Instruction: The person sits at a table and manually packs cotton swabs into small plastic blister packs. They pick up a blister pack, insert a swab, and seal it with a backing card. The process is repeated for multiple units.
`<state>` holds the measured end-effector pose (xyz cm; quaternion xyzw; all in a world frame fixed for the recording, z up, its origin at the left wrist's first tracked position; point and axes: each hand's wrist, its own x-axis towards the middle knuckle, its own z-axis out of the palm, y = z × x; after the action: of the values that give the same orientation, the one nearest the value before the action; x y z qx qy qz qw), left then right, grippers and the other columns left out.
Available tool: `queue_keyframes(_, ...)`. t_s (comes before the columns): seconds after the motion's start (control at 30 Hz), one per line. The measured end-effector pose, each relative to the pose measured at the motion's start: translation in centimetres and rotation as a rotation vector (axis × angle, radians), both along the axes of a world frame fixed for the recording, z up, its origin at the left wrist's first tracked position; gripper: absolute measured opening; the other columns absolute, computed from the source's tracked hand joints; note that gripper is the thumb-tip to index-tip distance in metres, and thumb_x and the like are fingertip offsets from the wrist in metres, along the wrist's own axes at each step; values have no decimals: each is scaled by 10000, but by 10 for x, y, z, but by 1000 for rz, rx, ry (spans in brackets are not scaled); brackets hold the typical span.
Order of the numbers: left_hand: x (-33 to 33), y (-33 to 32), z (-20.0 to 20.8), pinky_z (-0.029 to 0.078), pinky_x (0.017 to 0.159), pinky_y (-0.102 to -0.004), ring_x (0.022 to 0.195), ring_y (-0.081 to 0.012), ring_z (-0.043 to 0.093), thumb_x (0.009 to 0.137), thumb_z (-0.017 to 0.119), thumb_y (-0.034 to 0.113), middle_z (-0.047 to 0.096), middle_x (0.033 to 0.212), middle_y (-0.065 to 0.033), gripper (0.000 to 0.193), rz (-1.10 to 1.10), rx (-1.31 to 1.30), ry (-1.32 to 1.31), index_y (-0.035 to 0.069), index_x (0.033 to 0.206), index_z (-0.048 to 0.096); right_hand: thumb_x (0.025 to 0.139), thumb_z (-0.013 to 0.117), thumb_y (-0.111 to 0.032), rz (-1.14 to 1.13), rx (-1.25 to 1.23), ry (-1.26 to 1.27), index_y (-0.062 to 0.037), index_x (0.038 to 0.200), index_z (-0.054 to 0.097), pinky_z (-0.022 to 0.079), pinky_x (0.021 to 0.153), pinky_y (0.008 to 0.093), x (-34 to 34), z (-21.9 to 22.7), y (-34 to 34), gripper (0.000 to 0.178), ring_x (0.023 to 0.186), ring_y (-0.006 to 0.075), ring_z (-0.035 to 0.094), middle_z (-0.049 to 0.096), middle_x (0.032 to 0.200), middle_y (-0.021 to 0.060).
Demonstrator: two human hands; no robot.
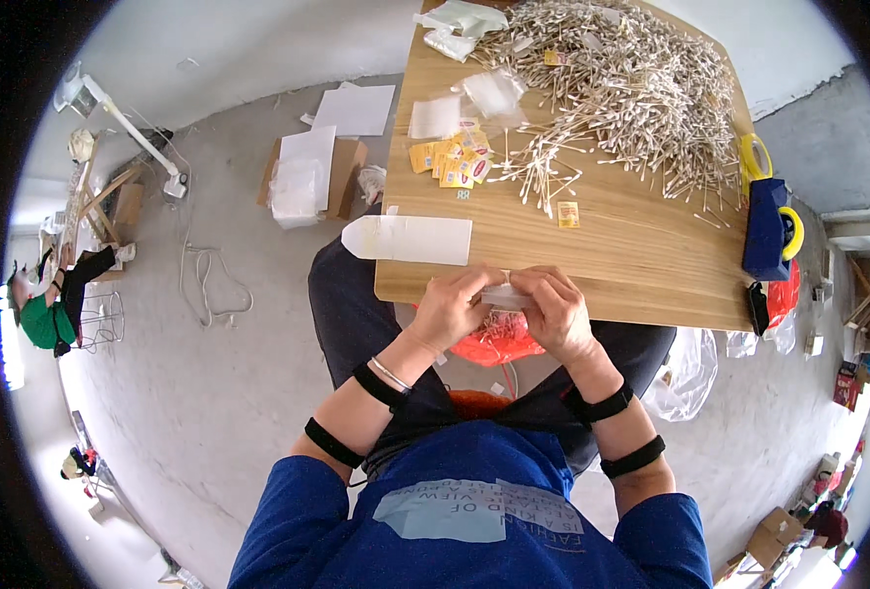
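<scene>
Just past the near edge of the wooden table (651, 285), my left hand (452, 312) and my right hand (560, 314) meet over a small clear plastic bag (503, 297). Fingers of both hands pinch it from either side; its contents are hard to make out. Left of it lies a long white card (415, 240) with a pointed end, overhanging the table's left side. A large heap of cotton swabs (641, 108) covers the far right, a smaller cluster (543, 172) spilling toward me. Yellow printed cards (455, 159) sit in a loose pile, with one single card (569, 214) nearer.
Clear bags (494, 93) lie at the table's far left. A blue tape dispenser (767, 236) stands at its right edge beside a yellow tape roll (755, 157). Below my hands is a red bag (499, 339). A cardboard box (347, 177) stands left; a person in green (47, 316) sits farther off.
</scene>
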<state>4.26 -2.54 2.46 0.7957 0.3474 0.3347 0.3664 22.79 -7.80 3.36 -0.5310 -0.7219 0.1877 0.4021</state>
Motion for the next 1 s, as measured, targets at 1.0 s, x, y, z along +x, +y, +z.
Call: queue_keyframes(1.0, 6, 8, -21, 547, 807, -401, 980, -332, 647, 655, 707, 0, 665, 961, -172, 307, 0, 161, 91, 44, 942, 607, 680, 633, 77, -3, -127, 63, -58, 1023, 625, 534, 764, 407, 6, -14, 3, 368, 904, 335, 638, 666, 950, 124)
